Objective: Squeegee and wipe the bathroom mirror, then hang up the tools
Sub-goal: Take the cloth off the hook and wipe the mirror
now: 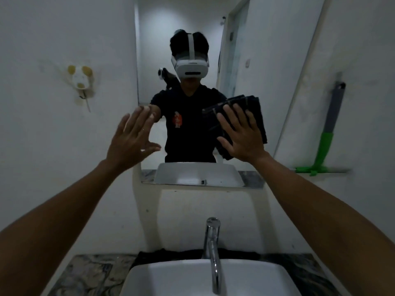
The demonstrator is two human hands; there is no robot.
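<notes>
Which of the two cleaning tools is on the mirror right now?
The dark cloth, pressed flat against the mirror under the right hand. The green squeegee hangs on the wall to the right, untouched.

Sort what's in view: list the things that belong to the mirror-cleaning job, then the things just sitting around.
Job:
mirror
dark cloth, pressed to the glass by the right hand
left hand, open, empty
green squeegee, hanging on the right wall

Bystanders:
faucet
sink
wall hook
</notes>
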